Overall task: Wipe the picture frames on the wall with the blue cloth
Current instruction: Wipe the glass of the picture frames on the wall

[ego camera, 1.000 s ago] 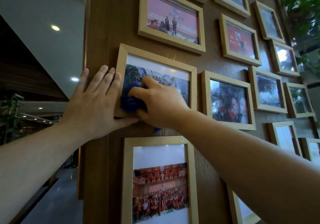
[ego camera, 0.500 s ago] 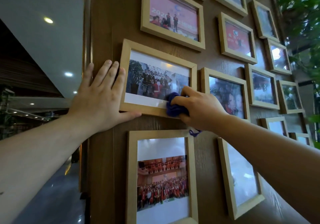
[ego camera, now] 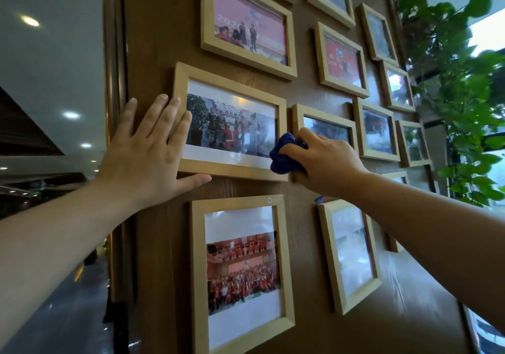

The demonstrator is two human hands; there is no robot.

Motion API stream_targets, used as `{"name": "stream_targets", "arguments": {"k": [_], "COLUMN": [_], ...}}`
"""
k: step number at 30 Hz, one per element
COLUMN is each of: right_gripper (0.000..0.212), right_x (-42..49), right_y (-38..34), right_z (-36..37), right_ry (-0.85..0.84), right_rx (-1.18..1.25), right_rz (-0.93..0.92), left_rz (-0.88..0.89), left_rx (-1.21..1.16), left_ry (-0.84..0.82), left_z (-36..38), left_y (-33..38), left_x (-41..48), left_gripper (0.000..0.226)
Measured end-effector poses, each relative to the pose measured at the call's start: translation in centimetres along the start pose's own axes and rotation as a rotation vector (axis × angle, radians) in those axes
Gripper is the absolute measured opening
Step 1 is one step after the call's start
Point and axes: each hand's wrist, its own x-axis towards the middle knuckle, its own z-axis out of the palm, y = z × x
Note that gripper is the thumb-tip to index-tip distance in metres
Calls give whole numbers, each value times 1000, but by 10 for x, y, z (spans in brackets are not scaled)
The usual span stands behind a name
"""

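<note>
A light wooden rectangular picture frame [ego camera: 231, 124] with glossy glazing is hanging on the brown wood-grain wall [ego camera: 153, 39] among similar frames. The left hand [ego camera: 147, 159], fingers spread flat, is bracing its 9 o'clock edge. The right hand [ego camera: 321, 159] is clutching a crumpled blue cloth [ego camera: 284, 156] against its 4 o'clock corner.
</note>
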Motion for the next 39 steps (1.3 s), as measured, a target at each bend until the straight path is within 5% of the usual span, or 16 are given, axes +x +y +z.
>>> {"name": "stream_targets", "arguments": {"k": [13, 25, 39], "right_gripper": [45, 46, 44], "right_x": [-41, -27, 48], "right_y": [72, 145, 133], "right_z": [21, 83, 112], "right_ry": [-8, 164, 304], "right_rx": [-34, 110, 123], "right_rz": [112, 126, 23], "left_rz": [209, 152, 132], "left_rx": [-76, 65, 218], "left_ry": [42, -102, -175], "left_z": [3, 35, 52], "left_y": [103, 182, 195], "left_x": [49, 122, 131], "left_gripper": [95, 104, 108]}}
